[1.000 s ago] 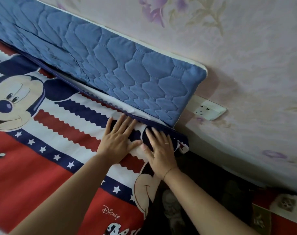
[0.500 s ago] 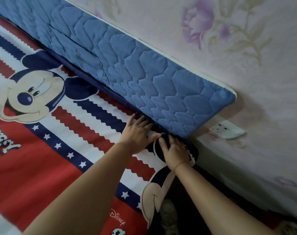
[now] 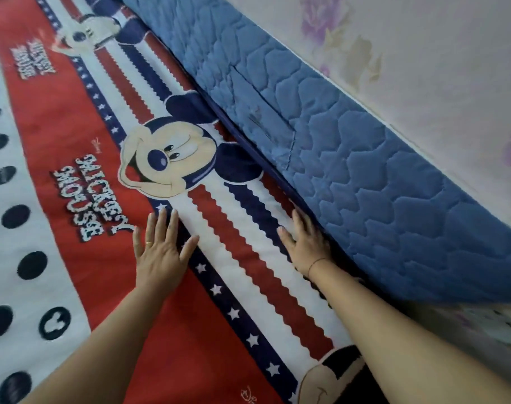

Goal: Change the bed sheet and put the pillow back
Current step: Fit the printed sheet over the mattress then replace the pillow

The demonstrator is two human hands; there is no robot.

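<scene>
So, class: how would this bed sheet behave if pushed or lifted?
Probably floppy: the bed sheet lies flat under the left hand. Likely thin, light: its edge tucks in against the blue quilted pad by the right hand.

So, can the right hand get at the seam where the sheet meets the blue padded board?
Probably yes: the right hand lies flat on the sheet, close against the blue padded board, with nothing between them. The seam itself is partly in shadow.

One left hand, one right hand, one sheet, apparently one quilted headboard.
</scene>
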